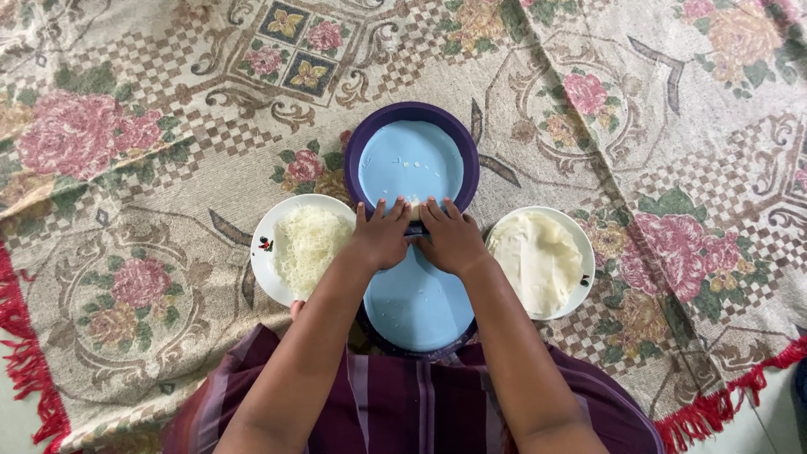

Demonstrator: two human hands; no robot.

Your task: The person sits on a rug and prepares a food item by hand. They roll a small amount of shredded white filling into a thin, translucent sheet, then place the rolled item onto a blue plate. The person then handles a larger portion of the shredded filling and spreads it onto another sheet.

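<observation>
My left hand and my right hand lie side by side, fingers pressed down on a small pale roll at the far edge of a light blue plate in front of me. The roll is mostly hidden under my fingers. Beyond my hands sits a second light blue plate with a purple rim, bare on top. A white plate of shredded white strands is left of my left hand. A white plate of thin pale wrappers is to the right of my right hand.
Everything rests on a floral woven mat with a red fringe along the near edges. My lap in striped purple cloth fills the bottom of the view.
</observation>
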